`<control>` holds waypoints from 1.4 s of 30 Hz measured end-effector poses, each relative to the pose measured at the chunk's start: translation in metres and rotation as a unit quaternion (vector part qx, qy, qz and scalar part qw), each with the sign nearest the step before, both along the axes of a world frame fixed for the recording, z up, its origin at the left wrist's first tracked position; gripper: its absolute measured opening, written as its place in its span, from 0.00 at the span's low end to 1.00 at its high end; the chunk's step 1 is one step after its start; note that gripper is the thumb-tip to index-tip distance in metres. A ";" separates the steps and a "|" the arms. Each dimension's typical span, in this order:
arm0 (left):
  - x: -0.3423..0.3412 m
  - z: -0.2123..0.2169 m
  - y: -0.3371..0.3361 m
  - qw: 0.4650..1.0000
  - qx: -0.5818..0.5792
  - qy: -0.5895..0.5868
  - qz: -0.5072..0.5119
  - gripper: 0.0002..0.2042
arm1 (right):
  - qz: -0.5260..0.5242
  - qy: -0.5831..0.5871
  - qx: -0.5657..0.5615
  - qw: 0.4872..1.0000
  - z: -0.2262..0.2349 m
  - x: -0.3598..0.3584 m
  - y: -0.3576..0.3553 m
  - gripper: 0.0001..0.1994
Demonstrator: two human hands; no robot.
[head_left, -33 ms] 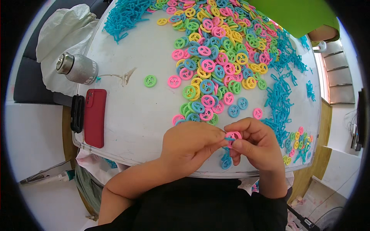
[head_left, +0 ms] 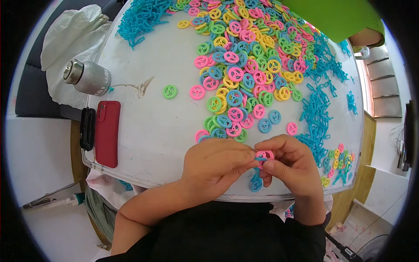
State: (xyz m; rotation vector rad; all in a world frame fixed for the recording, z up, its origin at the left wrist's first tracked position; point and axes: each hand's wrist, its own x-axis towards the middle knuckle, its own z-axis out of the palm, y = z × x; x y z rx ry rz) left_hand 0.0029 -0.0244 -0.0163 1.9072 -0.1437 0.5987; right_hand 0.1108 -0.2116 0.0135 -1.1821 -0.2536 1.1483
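My right hand [head_left: 290,168] pinches a small pink plastic wheel [head_left: 268,154] between thumb and fingers. Fingertips of my left hand [head_left: 216,168] close at the wheel's left side, where a thin blue plastic link [head_left: 260,159] lies across it. Whether the link passes through the wheel I cannot tell. Below the pinch, a blue wheel [head_left: 256,186] shows between my hands, seemingly joined to blue plastic above it. My left fingers partly hide what they grip.
A heap of coloured wheels [head_left: 244,83] spreads over the white table [head_left: 148,144]. Blue links lie in piles at right [head_left: 315,118] and far left [head_left: 142,19]. A red phone [head_left: 107,135], a black case [head_left: 87,129] and a silver flask [head_left: 94,78] stand left. A person's green garment [head_left: 336,17] shows far right.
The pink wheel has tilted slightly between my fingertips, and the blue wheel below it has shifted a little. Both hands stay in nearly the same place.
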 end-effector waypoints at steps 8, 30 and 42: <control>-0.006 0.011 0.000 0.978 -0.016 0.144 -0.148 0.12 | -0.164 -0.468 -0.133 0.858 0.030 0.029 -0.058 0.30; 0.002 0.002 0.008 0.995 -0.067 0.055 0.058 0.08 | 0.038 -0.751 -0.376 0.541 -0.007 0.024 -0.035 0.17; -0.002 0.002 0.010 0.995 -0.073 0.063 0.027 0.06 | -0.040 -0.747 -0.405 0.526 -0.023 -0.002 -0.062 0.12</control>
